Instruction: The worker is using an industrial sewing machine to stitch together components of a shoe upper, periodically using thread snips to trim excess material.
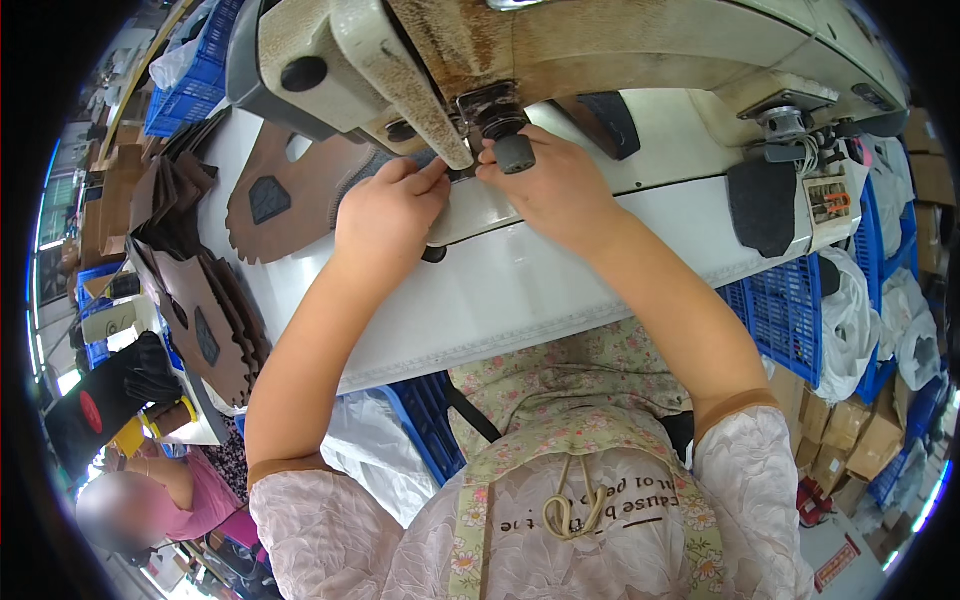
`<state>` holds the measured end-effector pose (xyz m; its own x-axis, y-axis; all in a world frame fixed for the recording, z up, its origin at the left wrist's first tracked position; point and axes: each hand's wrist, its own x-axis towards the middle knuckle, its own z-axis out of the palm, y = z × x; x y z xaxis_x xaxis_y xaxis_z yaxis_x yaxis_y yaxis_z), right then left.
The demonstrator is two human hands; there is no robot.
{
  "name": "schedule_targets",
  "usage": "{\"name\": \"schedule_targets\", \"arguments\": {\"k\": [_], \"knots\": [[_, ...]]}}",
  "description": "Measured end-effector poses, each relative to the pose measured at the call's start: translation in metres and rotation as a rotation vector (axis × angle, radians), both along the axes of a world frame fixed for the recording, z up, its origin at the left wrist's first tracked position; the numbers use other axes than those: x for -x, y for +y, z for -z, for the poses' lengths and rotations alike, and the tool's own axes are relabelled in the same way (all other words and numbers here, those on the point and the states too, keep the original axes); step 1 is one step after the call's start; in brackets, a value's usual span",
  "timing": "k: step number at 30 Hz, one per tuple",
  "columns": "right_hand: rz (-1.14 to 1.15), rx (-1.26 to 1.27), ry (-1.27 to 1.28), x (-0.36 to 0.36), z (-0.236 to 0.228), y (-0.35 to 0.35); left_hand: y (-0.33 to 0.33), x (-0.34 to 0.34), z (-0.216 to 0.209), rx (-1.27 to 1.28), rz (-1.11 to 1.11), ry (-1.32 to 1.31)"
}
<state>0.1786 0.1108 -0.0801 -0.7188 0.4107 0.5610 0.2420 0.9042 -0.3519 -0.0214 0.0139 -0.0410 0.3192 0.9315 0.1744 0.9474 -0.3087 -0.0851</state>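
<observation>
An industrial sewing machine [600, 50] stands in front of me on a white table. A brown leather-like piece [290, 190] with a scalloped edge, a dark patch and a grey textured strip lies left of its needle area. My left hand [390, 215] is closed at the right end of this piece, fingertips pinched together beside the needle area. Across from it my right hand [558, 190] is closed too, its fingers bent in behind a grey knob [515, 153]. What the right fingertips hold is hidden. The needle itself cannot be made out.
Stacked brown cut pieces [205, 320] hang over the table's left side. A black pad [762, 208] lies at the right table end. Blue crates [780, 315] with white bags stand at the right. Another person [200, 490] sits at the lower left.
</observation>
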Motion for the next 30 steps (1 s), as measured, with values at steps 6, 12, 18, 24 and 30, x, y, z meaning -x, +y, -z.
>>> {"name": "schedule_targets", "arguments": {"k": [6, 12, 18, 24, 30], "knots": [[0.004, 0.009, 0.022, 0.0, -0.001, -0.002, 0.0, 0.002, -0.003, 0.031, 0.015, -0.066], [0.074, -0.039, 0.161, 0.001, -0.007, -0.003, 0.001, 0.008, -0.005, 0.059, 0.013, -0.19], [0.305, 0.413, 0.336, 0.004, -0.021, -0.01, 0.022, 0.036, 0.001, 0.256, -0.127, -0.601], [0.341, 0.941, 0.087, 0.012, -0.017, 0.015, 0.042, 0.021, 0.021, 0.075, -0.301, -0.717], [0.239, 1.02, -0.079, 0.01, -0.028, 0.022, 0.039, 0.024, 0.025, 0.202, -0.33, -0.286]]}}
